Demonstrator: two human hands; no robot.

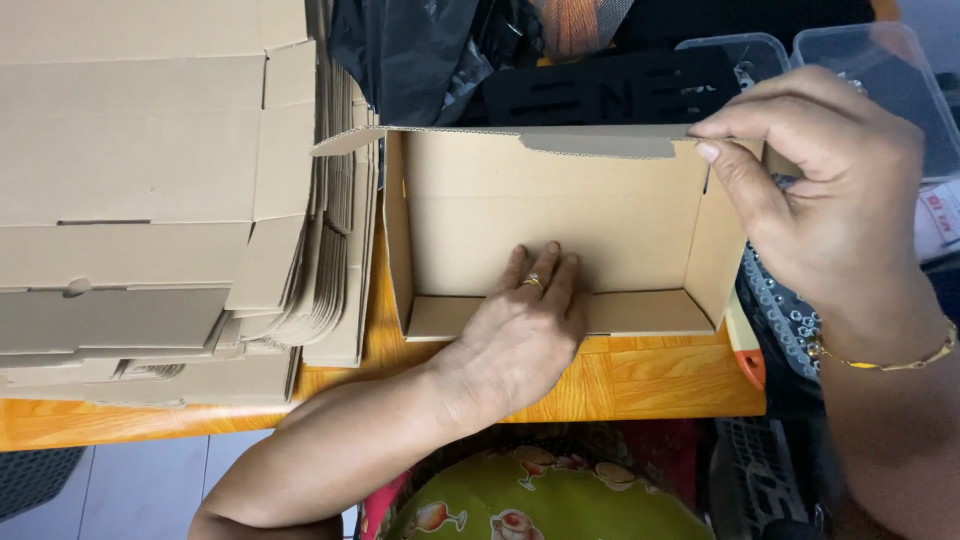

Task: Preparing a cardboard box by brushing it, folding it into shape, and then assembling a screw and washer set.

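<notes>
Head view, looking down. Left hand (525, 320) lies flat, palm down, fingers together and extended, pressing on the inner floor of a half-formed cardboard box (560, 215); it grips nothing. A ring (534, 282) sits on one finger. Right hand (815, 190) is partly closed at the box's far right corner, thumb and forefinger pinched on the top edge of the far wall where it meets the right side wall. A thin gold bracelet (885, 362) circles that wrist. The box stands open toward the camera at the middle of an orange wooden worktop (650, 380): far wall upright, left and right side walls upright, near flap low along the worktop just beside the left wrist. A small tab (345, 142) sticks out at the far left corner. To the left of the box, touching or nearly touching it, is a tall stack of flat unfolded cartons (150, 190), edges fanned out toward the box. Behind the box: black plastic sheeting (400, 55) and a dark slotted item (610, 90), kind unclear. Far right: clear plastic containers (880, 60). Below the worktop edge, a green patterned fabric (540, 500) covers the person's lap.
</notes>
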